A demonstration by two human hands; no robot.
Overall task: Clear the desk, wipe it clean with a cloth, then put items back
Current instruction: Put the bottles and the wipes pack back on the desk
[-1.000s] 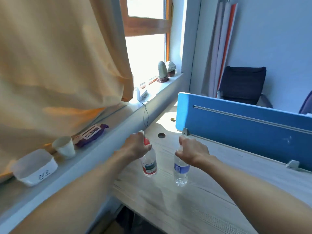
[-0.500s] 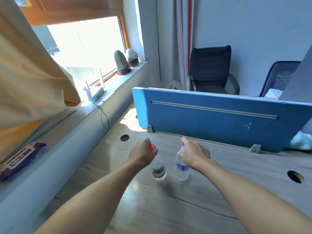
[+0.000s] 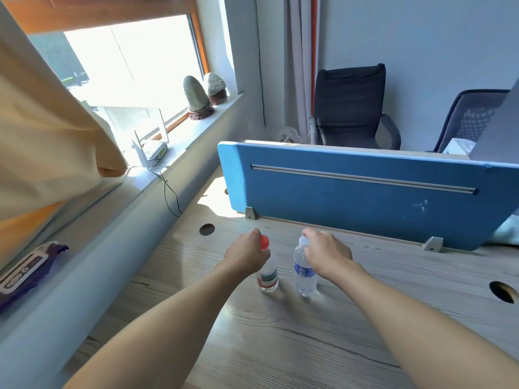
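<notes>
On the desk (image 3: pixel 280 346), near the divider (image 3: pixel 351 203), I see left hand (image 3: pixel 247 256) gripping red-cap bottle (image 3: pixel 268 279), right hand (image 3: pixel 328 255) gripping white-cap bottle (image 3: pixel 304 276); both upright, side by side, necks hidden by hands.

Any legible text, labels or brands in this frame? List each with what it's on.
No text can be read.
Red-capped clear plastic bottle: red, white and green label, print blurred.
White-capped clear plastic bottle: blue label, white print too small.
Purple flat pack at far left: white panel, marks blurred.
</notes>
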